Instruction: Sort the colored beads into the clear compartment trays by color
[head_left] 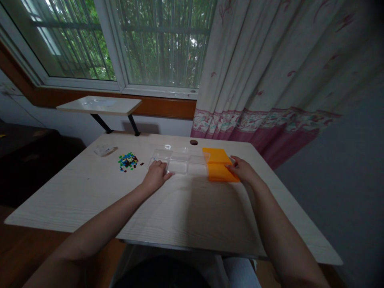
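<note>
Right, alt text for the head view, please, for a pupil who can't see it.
A person's left hand touches a clear compartmented tray, and the right hand touches an orange sheet at its right end. Small colourful pieces lie heaped farther left on the pale table, before a window and floral curtain.

Both bare arms reaching forward, hands well apart, knuckles up.
Left arm (103, 226) runs diagonally inward from lower left; left hand (156, 174) palm down, fingers (157, 164) bent, thumb stuck out to the right. Right arm (274, 214) comes up from lower right, angled inward; right hand (242, 169) turned left, thumb and fingers pointing inward, thumb nearer the body. Exact grip unclear on both.
</note>
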### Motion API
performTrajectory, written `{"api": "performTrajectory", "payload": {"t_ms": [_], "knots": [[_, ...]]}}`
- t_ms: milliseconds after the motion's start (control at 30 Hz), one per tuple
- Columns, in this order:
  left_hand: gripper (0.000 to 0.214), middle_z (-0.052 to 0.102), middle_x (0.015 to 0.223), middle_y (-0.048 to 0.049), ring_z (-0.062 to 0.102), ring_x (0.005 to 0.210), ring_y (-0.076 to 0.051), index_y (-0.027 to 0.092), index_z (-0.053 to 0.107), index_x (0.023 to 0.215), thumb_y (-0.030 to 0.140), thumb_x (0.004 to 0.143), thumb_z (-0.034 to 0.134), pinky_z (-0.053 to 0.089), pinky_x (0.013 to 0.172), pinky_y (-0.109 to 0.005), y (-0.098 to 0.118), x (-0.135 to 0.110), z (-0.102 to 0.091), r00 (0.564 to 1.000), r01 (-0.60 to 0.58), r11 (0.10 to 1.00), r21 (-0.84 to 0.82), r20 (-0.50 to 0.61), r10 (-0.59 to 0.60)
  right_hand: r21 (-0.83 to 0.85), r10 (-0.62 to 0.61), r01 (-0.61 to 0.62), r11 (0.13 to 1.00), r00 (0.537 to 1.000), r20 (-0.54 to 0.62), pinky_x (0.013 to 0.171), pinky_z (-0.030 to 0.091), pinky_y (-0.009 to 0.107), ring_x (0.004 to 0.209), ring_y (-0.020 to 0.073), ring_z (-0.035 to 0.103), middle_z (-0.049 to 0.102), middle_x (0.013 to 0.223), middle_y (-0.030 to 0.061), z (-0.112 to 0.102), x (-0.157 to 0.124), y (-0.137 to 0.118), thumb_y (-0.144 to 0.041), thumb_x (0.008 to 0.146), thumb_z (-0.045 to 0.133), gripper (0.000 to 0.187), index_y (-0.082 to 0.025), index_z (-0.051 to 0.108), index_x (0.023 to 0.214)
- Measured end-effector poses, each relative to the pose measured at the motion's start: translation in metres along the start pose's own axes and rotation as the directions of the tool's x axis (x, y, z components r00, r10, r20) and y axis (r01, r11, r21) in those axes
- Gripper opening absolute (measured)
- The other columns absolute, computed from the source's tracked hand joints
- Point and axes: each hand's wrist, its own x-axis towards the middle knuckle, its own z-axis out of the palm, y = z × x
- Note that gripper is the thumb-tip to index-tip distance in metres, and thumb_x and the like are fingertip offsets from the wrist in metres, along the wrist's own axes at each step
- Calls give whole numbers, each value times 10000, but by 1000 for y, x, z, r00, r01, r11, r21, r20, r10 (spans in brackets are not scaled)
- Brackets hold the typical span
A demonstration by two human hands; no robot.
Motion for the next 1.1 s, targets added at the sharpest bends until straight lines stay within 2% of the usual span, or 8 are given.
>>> {"api": "performTrajectory", "payload": {"t_ms": [133, 267, 400, 533, 800, 967, 1100], "knots": [[330, 618, 919, -115, 549, 941, -262, 141, 656, 984, 451, 891, 595, 430, 874, -368, 3, 10, 6, 1000, -15, 1000, -8, 9, 15, -96, 9, -15, 995, 998, -67, 693, 464, 312, 736, 220, 639, 707, 857, 101, 5, 3, 9, -263, 758, 607, 389, -163, 709, 1120], [297, 613, 946, -120, 543, 973, -268, 144, 652, 985, 421, 894, 596, 426, 889, -380, 15, 23, 13, 1000, -11, 1000, -12, -5, 11, -139, 30, -56, 989, 983, -181, 821, 465, 352, 890, 253, 632, 665, 1030, 156, 12, 3, 15, -224, 804, 508, 409, -151, 695, 1160], [304, 598, 935, -129, 537, 963, -275, 133, 646, 943, 428, 900, 582, 427, 879, -394, 25, 30, 18, 1000, 11, 1000, -15, -24, -12, -147, 48, -87, 985, 966, -252, 880, 467, 369, 917, 262, 620, 642, 1016, 171, 16, 4, 20, -252, 839, 463, 422, -112, 692, 1164], [292, 590, 962, -134, 525, 980, -276, 129, 636, 973, 407, 909, 573, 421, 898, -401, 29, 28, 19, 999, 6, 1000, -20, -31, -6, -128, 59, -98, 987, 958, -282, 866, 478, 372, 879, 264, 620, 655, 956, 172, 17, 8, 25, -289, 835, 469, 430, -79, 716, 1118], [261, 579, 998, -133, 507, 997, -275, 128, 611, 1079, 315, 900, 577, 422, 905, -397, 32, 23, 21, 1000, -15, 1000, -21, -27, 14, -72, 105, -138, 988, 934, -340, 803, 477, 379, 815, 265, 619, 703, 937, 165, 16, 10, 27, -355, 816, 504, 410, -115, 762, 1024], [357, 579, 1046, -143, 490, 1045, -304, 146, 601, 1197, 317, 884, 589, 413, 912, -436, 26, 19, 9, 999, -50, 999, -21, -13, 50, -29, 135, -156, 987, 921, -364, 798, 475, 368, 815, 261, 627, 721, 949, 167, 16, 7, 29, -366, 803, 509, 419, -114, 766, 1015], [537, 573, 1112, -113, 483, 1082, -294, 208, 566, 1287, 447, 818, 674, 408, 963, -436, -3, 21, -18, 985, -171, 983, -72, -19, 170, 5, 165, -175, 985, 920, -356, 773, 480, 349, 792, 245, 631, 731, 913, 151, 17, 7, 31, -380, 799, 507, 433, -110, 762, 1020]]}}
